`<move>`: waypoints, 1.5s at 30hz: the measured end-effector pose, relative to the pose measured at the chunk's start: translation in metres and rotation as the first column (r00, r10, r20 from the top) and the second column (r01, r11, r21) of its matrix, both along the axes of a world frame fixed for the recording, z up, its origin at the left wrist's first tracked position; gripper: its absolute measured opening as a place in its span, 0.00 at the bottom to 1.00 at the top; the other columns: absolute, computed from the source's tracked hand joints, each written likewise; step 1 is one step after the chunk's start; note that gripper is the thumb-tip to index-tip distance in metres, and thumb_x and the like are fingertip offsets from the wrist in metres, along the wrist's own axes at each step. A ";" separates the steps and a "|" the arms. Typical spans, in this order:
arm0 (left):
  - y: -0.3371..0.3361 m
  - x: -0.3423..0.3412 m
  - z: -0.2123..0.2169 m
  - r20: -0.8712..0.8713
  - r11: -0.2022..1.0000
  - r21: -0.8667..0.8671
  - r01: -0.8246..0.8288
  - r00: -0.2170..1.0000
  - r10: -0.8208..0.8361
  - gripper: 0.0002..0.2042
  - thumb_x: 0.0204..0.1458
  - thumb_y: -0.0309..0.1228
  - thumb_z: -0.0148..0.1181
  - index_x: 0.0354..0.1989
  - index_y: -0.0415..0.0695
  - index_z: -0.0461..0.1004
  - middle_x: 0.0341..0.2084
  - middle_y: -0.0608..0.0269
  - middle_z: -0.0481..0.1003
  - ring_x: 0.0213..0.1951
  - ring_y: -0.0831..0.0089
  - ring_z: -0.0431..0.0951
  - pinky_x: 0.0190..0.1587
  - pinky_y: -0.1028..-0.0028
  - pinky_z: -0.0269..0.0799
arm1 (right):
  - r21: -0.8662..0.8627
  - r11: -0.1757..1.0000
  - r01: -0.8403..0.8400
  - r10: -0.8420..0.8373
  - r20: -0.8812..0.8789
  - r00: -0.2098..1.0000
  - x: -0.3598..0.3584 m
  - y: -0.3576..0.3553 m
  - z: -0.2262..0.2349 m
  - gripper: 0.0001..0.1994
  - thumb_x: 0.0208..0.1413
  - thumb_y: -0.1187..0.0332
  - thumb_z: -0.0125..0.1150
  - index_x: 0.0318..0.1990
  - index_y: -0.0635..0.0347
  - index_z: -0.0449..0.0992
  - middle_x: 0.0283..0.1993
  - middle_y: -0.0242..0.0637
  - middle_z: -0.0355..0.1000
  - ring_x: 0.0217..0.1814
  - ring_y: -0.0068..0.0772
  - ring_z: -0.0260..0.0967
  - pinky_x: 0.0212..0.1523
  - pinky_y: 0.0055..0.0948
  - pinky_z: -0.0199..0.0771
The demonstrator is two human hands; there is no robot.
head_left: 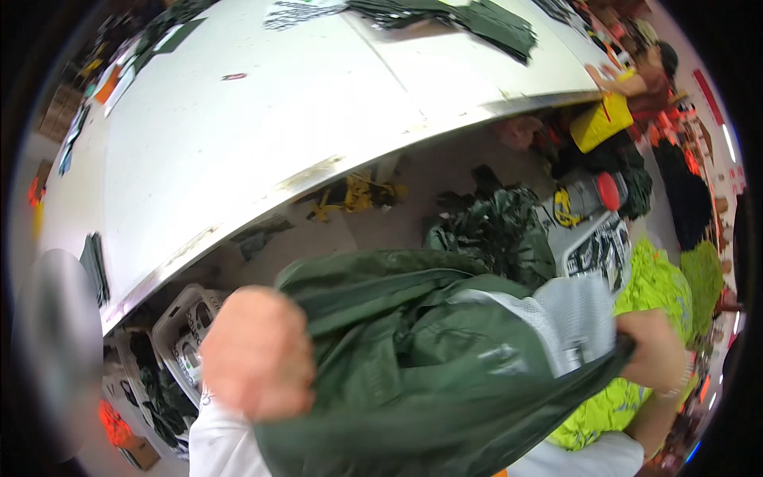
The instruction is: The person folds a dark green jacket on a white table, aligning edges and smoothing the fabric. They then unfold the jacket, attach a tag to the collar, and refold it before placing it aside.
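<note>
A dark green garment with a pale grey mesh lining is stretched between my two hands in front of my body. My left hand, blurred by motion, is closed in a fist at the garment's left edge. On the other side, my right hand grips the right end of the cloth beside the mesh, its fingertips partly hidden. The garment hangs in loose folds, and its lower part is blurred.
Beyond the garment stands a long white table with folded dark green cloth at its far edge. Below it lie a dark green heap and a white basket. Bright yellow-green garments pile at right; a person works farther off.
</note>
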State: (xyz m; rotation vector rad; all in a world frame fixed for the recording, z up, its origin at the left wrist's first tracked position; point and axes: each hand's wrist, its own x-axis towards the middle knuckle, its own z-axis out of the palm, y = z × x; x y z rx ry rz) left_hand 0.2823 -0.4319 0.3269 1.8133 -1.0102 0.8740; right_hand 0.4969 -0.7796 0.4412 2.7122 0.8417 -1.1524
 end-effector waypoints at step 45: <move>0.524 -0.141 -0.083 0.162 -0.586 0.755 -0.294 -0.782 0.601 0.28 0.53 0.53 0.48 0.18 0.38 0.76 0.20 0.47 0.76 0.27 0.52 0.78 0.32 0.59 0.73 | 0.596 0.536 -0.597 0.149 0.629 0.763 0.105 0.731 -0.239 0.21 0.54 0.46 0.52 0.33 0.56 0.74 0.29 0.53 0.73 0.35 0.57 0.71 0.35 0.48 0.71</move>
